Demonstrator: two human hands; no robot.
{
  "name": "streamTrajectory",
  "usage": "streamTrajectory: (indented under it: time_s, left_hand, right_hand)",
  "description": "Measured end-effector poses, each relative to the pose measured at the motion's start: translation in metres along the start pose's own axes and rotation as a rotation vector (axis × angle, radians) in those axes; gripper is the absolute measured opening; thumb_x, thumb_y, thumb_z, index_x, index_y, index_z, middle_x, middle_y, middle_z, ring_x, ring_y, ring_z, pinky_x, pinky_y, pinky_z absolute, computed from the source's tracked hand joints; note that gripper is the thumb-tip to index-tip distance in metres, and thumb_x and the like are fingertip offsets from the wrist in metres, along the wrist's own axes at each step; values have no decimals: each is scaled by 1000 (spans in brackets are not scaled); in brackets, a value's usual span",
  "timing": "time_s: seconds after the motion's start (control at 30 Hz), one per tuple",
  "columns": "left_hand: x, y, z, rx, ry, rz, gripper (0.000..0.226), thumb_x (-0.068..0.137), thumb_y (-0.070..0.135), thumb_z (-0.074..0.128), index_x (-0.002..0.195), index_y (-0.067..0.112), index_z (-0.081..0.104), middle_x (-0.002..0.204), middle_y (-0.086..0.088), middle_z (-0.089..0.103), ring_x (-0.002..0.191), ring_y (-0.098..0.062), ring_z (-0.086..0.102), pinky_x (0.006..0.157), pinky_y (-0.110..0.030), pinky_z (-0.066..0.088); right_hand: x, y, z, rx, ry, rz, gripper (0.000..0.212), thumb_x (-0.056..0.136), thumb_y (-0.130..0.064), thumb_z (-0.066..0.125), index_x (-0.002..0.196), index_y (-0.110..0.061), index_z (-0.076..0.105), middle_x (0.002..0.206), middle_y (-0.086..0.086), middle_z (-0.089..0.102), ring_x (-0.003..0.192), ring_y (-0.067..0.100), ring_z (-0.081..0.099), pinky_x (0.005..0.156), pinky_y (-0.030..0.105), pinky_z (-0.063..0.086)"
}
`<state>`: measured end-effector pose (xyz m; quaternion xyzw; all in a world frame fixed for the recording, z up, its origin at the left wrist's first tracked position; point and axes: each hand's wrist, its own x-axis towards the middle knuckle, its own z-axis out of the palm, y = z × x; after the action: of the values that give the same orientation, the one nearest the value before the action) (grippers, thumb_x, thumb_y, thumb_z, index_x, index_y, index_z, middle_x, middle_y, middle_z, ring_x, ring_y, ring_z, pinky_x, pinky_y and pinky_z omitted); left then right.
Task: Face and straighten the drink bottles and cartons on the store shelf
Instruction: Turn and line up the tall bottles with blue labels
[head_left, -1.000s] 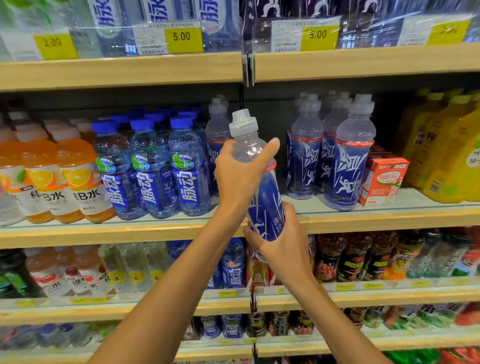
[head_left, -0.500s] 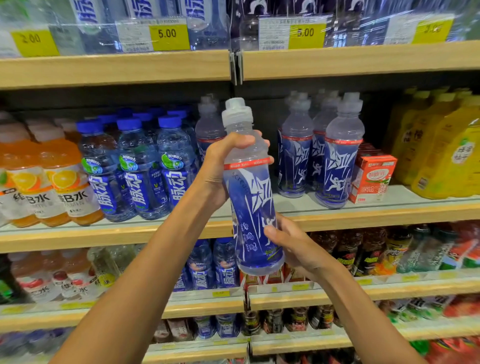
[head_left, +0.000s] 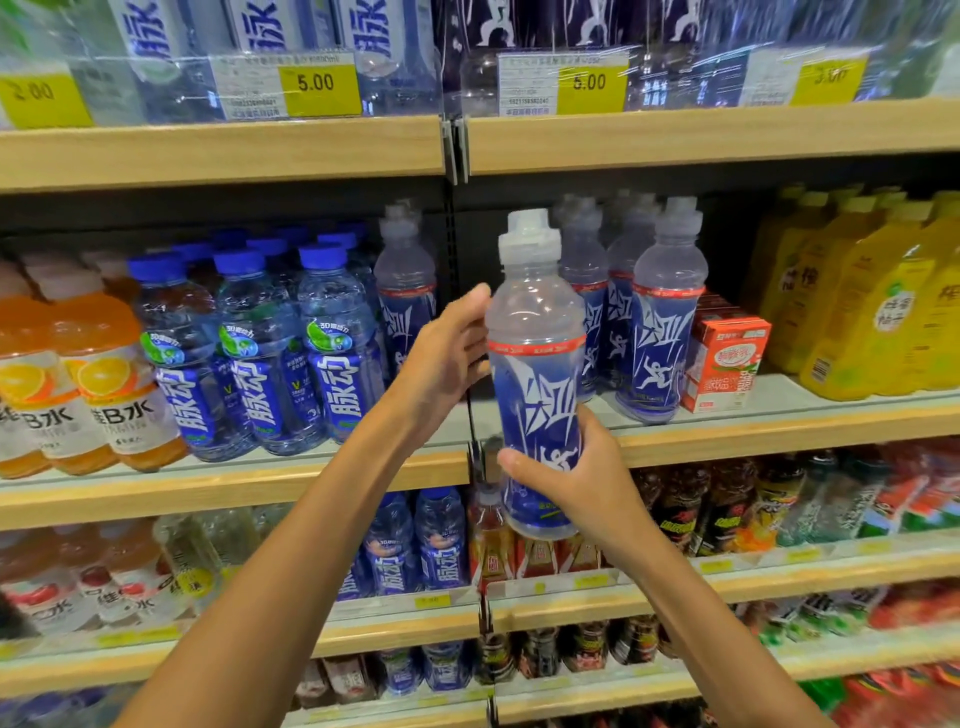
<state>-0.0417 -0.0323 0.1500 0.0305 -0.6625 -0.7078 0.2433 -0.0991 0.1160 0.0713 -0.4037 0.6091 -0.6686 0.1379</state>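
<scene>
While left hand (head_left: 441, 358) and right hand (head_left: 571, 483) wrap fingers round it | bottle (head_left: 535, 312) upright, cap (head_left: 529, 239) up | label (head_left: 540, 395) facing viewer

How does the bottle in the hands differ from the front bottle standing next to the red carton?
The held bottle is up in front of the shelf; the front bottle stands on it. The left hand and right hand grip the held bottle; no hand touches the front bottle. Both have a clear cap, red band and blue label.
</scene>
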Motion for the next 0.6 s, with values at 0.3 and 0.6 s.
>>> streamTrajectory:
  time_s: [0.3, 0.6]
  left_hand:
    - [-16, -85, -36, 1408, 35, 436, 37, 97, 35, 44, 115, 8, 62, 112, -7, 64, 103, -23, 59, 82, -36, 46]
    - [-1, -114, -52, 1778, -330, 693, 47, 97, 39, 33, 117, 5, 58, 109, -10, 61, 90, -23, 59, 77, -35, 51]
  right_hand:
    - [38, 17, -35, -272, 206, -131, 50, 74, -22, 80, 114, -21, 49, 103, -14, 64, 90, -8, 62, 75, 8, 48]
    - [71, 48, -41, -319, 327, -105, 57, 75, -30, 80, 119, -22, 44, 107, -11, 58, 93, -8, 58, 75, 3, 45]
